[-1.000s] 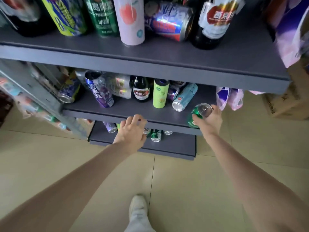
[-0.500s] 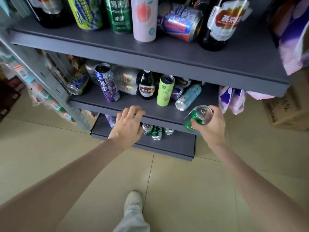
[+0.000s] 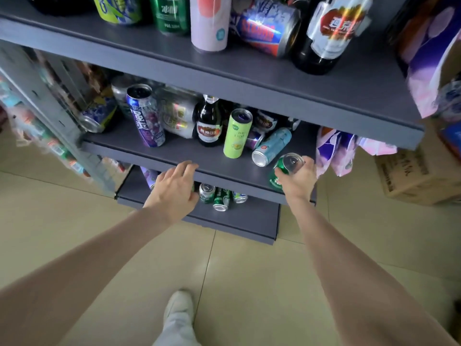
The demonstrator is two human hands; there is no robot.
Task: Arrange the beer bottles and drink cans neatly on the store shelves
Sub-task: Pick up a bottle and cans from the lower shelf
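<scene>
My right hand [image 3: 298, 179] grips a green can [image 3: 283, 171], tilted, at the front right edge of the middle shelf [image 3: 174, 156]. My left hand [image 3: 174, 188] rests with relaxed fingers over that shelf's front lip and holds nothing. On the middle shelf a purple can [image 3: 147, 118], a dark beer bottle [image 3: 209, 123] and a lime-green can [image 3: 237, 133] stand upright. A light blue can [image 3: 272, 147] lies on its side. Several green cans [image 3: 219, 197] lie on the bottom shelf [image 3: 249, 218], partly hidden by my left hand.
The top shelf [image 3: 224, 68] holds a pink can [image 3: 209, 23], a fallen blue-red can [image 3: 267, 26] and a dark bottle [image 3: 329, 36]. Purple bags [image 3: 334, 151] hang at the right, beside a cardboard box [image 3: 419, 176]. Tiled floor and my shoe [image 3: 178, 310] lie below.
My left hand has moved up from below the middle shelf's edge onto its front lip. My right hand has kept the green can and brought it slightly up over the shelf corner.
</scene>
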